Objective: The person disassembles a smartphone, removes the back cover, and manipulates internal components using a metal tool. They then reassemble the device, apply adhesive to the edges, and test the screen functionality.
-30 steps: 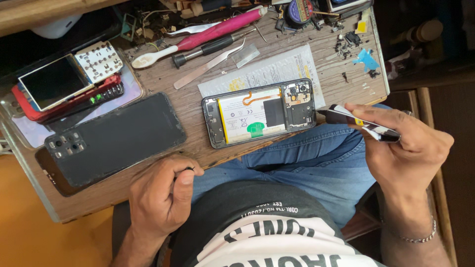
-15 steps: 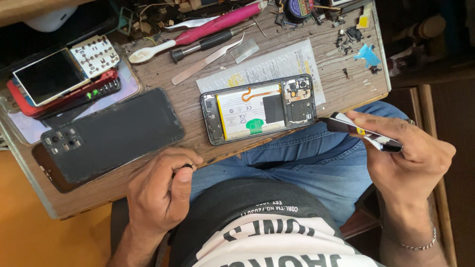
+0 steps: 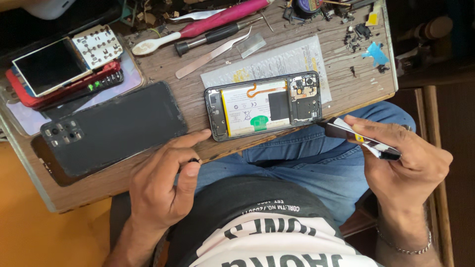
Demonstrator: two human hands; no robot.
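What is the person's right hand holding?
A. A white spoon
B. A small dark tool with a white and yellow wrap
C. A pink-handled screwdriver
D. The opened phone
B: the right hand grips a small dark tool just off the table edge, its tip pointing toward the opened phone, which lies untouched on the wooden table.

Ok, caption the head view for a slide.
Left hand by an opened phone on a wooden bench; right hand holds a tool.
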